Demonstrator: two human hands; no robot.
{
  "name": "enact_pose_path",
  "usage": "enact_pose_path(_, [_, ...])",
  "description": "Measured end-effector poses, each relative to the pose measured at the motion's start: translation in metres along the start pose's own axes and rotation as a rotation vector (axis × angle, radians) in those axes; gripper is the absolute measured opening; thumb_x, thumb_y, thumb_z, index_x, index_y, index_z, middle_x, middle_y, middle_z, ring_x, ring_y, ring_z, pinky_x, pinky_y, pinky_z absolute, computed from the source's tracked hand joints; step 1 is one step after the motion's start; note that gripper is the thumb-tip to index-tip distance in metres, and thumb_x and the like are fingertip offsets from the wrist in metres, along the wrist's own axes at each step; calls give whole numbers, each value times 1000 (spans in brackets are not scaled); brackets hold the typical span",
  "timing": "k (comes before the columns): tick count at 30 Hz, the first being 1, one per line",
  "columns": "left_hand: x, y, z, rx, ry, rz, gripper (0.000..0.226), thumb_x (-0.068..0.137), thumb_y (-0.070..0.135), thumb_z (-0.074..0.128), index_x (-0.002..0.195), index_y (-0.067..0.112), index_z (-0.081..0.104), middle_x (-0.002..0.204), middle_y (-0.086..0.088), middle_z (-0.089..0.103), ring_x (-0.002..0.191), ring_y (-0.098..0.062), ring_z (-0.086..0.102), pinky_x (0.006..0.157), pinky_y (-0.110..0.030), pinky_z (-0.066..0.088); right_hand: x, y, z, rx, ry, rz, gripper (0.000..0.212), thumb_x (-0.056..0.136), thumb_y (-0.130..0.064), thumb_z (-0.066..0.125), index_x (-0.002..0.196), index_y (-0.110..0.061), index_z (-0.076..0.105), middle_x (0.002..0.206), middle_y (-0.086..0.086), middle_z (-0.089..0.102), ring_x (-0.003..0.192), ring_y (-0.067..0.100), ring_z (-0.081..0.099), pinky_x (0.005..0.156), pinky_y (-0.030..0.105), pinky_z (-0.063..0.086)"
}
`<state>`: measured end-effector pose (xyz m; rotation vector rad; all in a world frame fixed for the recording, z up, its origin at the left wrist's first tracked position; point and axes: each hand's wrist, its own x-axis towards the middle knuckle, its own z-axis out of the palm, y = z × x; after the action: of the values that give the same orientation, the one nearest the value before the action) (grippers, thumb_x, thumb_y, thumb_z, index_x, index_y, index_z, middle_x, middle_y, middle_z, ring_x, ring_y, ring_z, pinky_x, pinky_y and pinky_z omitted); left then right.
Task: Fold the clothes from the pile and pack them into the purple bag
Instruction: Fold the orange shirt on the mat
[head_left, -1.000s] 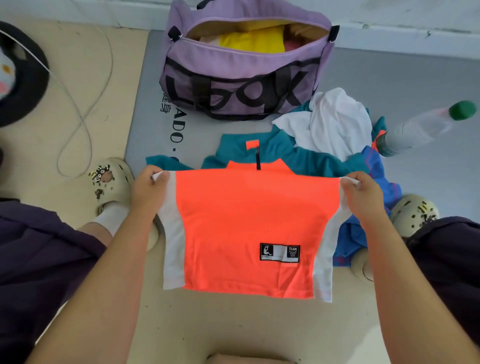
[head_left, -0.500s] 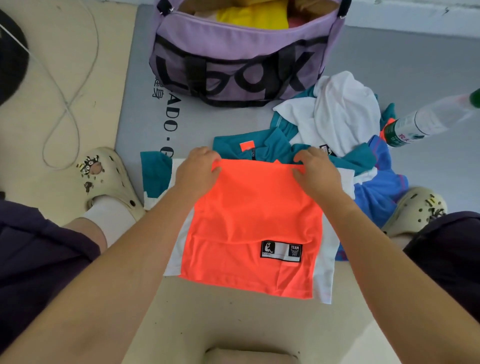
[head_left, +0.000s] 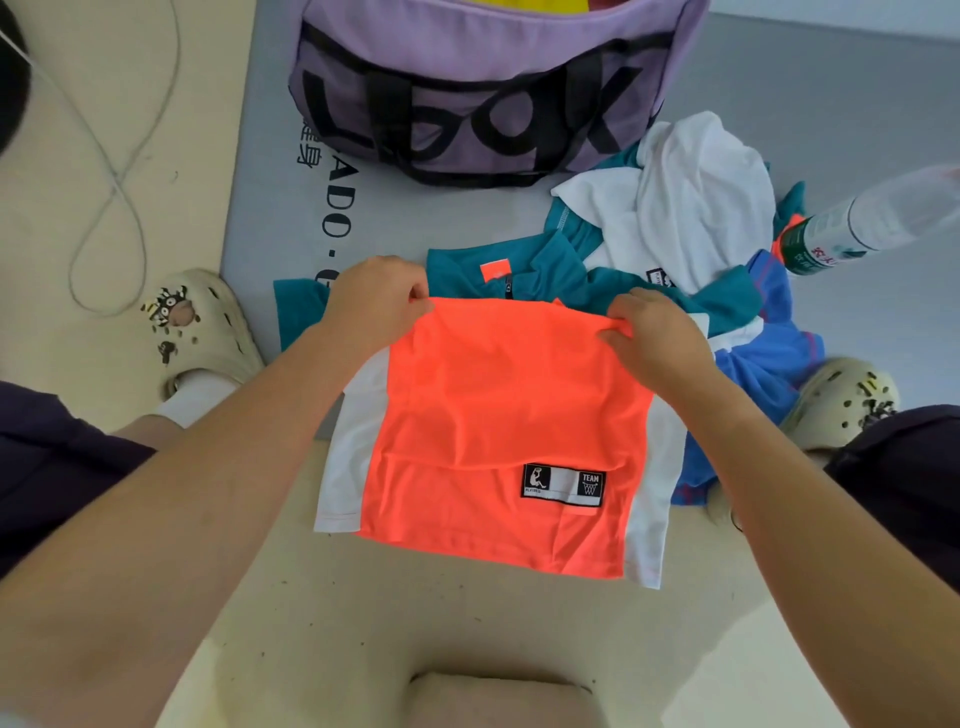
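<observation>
On the floor between my feet, head view: the orange garment (head_left: 498, 415) lies flat, its white side panels showing at both edges and a black patch low on its front. My left hand (head_left: 376, 301) pinches the upper left corner of the orange fabric, fingers curled over the edge; my right hand (head_left: 657, 335) grips the upper right corner the same way, thumb under a bunched fold. Both grips narrow, holding cloth. A folded layer of orange lies over the lower part, its edge just above the patch. Beyond the garment, partly under its top edge, a teal garment (head_left: 545, 265) is spread on the grey mat (head_left: 270, 171). To the right of that, the rest of the pile: a crumpled white garment (head_left: 691, 208) on top, a blue garment (head_left: 769, 358) at its near side. The purple bag (head_left: 488, 88) stands at the far end of the mat, black lettering facing me, something yellow just visible at its open top. A plastic bottle (head_left: 878, 218) lies on its side just right of the pile. A cream clog (head_left: 202, 322) on my left foot, its match (head_left: 841, 400) on the right. A thin cable (head_left: 111, 171) loops over the beige floor at left.
</observation>
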<state>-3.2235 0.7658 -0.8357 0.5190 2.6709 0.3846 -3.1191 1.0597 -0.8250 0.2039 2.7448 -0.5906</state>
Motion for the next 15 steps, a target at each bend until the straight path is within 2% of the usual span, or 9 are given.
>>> enact_pose_path(4, [-7, 3, -5, -213, -115, -1, 7, 89, 20, 63, 84, 17, 59, 86, 0, 65, 81, -23, 59, 74, -37, 49, -9, 3, -6, 26, -46, 33, 16, 94, -18, 57, 101, -5, 53, 86, 13, 59, 84, 33, 55, 64, 38, 38])
enact_pose_path(8, [-14, 0, -11, -213, -246, -99, 12, 95, 24, 51, 86, 17, 49, 82, -4, 59, 74, -23, 52, 65, -37, 42, -18, 15, -22, -16, -105, 133, 24, 90, -25, 62, 91, -4, 52, 71, 9, 51, 76, 33, 52, 60, 35, 34])
enact_pose_path(11, [-22, -1, -29, -51, -402, -110, 34, 87, 53, 61, 81, 20, 55, 80, 1, 58, 77, -21, 55, 59, -29, 38, -23, 12, -40, -113, -303, 198, 52, 83, -57, 64, 70, -10, 48, 65, 1, 45, 69, 26, 48, 53, 32, 28])
enact_pose_path(13, [-26, 8, -48, 92, -526, -113, 60, 78, 77, 54, 70, 18, 59, 74, 0, 59, 72, -18, 56, 56, -28, 37, -27, 1, -58, -180, -518, 265, 65, 76, -80, 49, 67, -16, 50, 69, -1, 49, 64, 19, 50, 51, 28, 30])
enact_pose_path(14, [-29, 13, -60, 136, -547, -126, 69, 74, 84, 49, 64, 16, 59, 70, -1, 59, 67, -18, 56, 54, -28, 36, -29, -4, -68, -169, -555, 301, 71, 72, -87, 41, 68, -17, 53, 72, -1, 51, 64, 16, 51, 52, 28, 31])
enact_pose_path(15, [-31, 18, -74, 145, -521, -137, 76, 71, 88, 46, 60, 15, 57, 66, -2, 57, 63, -18, 55, 53, -28, 34, -30, -10, -81, -126, -516, 319, 77, 67, -92, 36, 69, -18, 55, 75, 0, 54, 67, 15, 52, 53, 29, 33])
